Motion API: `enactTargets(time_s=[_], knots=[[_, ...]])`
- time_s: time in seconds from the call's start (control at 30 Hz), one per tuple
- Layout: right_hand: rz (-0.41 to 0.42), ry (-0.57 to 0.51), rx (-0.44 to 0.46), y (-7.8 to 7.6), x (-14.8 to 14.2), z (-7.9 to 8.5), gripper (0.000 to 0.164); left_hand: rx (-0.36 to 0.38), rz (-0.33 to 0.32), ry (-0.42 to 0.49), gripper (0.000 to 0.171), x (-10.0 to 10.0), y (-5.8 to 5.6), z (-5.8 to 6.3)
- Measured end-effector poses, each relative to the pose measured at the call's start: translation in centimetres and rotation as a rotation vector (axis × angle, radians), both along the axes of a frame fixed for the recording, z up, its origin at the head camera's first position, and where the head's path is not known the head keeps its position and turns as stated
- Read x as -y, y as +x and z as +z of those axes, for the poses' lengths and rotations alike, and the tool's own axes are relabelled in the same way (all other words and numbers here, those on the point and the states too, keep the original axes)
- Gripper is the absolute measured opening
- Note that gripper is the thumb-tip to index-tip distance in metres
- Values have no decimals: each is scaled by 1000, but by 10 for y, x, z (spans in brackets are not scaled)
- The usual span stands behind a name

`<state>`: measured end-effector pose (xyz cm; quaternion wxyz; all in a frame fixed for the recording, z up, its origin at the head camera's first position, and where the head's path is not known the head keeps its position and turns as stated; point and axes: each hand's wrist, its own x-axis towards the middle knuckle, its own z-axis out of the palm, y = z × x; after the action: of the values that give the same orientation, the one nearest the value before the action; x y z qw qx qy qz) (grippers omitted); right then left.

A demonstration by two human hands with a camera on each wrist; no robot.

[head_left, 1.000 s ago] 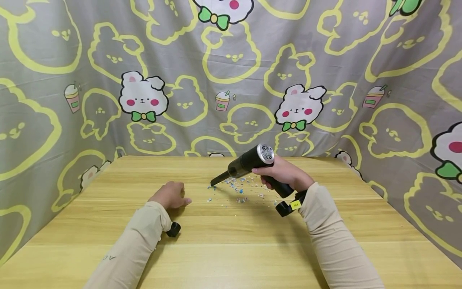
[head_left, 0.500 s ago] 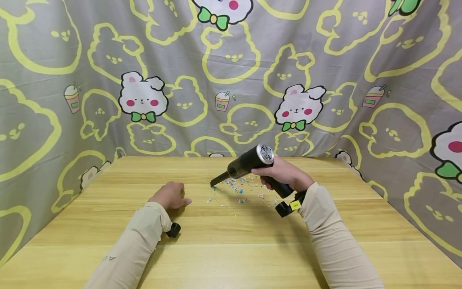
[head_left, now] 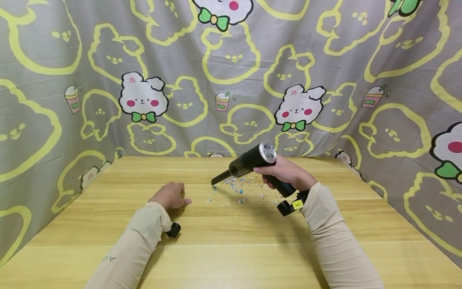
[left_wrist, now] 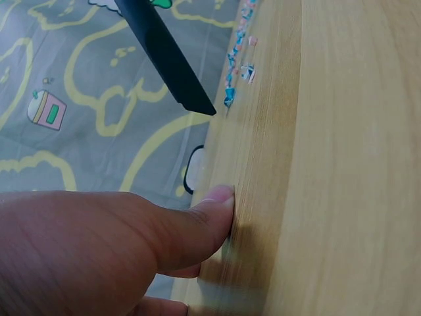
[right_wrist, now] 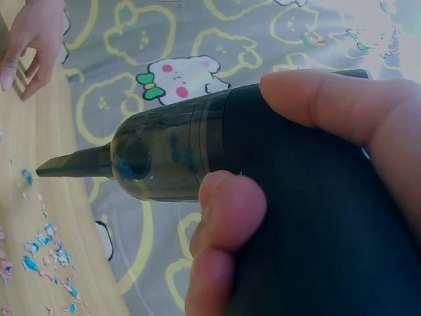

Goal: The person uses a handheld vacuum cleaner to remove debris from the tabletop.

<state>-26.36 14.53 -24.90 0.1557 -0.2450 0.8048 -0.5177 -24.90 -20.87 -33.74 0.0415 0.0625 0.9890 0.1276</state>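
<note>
My right hand (head_left: 285, 172) grips the handle of a black handheld vacuum cleaner (head_left: 249, 160) with a silver vented end. Its narrow nozzle (right_wrist: 75, 162) points down and left, the tip close to the tabletop. Through the smoky clear dust cup (right_wrist: 161, 155), a few blue bits show. Below and right of the nozzle lie scattered blue, pink and white paper-like scraps (head_left: 241, 191). Left of them my left hand (head_left: 169, 196) rests on the table, fingers loosely bent, holding nothing. In the left wrist view its thumb (left_wrist: 210, 210) is near the nozzle but apart from it.
The wooden table (head_left: 202, 261) spreads out in front of me. A grey curtain (head_left: 249, 52) with yellow outlines and white cartoon animals encloses its back and sides. Black wrist devices (head_left: 173, 229) sit at both sleeves.
The vacuum cleaner and right hand have shifted very slightly right and up. A blue scrap just left of the nozzle tip a second ago is no longer visible. My left hand stays still.
</note>
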Motion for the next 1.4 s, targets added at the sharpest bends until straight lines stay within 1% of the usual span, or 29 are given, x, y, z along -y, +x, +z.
enactTargets(time_s=[0.23, 0.57, 0.8, 1.3, 1.4], knots=[[31, 9, -19, 1, -2, 3, 44, 6, 5, 2, 41, 0, -1, 0], [25, 22, -15, 5, -8, 9, 44, 5, 3, -2, 40, 0, -1, 0], [28, 24, 1, 6, -9, 9, 46, 5, 0, 1, 40, 0, -1, -1], [37, 35, -3, 5, -9, 9, 41, 2, -9, -3, 43, 1, -2, -1], [36, 38, 1, 5, -9, 9, 43, 2, -12, -6, 43, 1, -2, -1]])
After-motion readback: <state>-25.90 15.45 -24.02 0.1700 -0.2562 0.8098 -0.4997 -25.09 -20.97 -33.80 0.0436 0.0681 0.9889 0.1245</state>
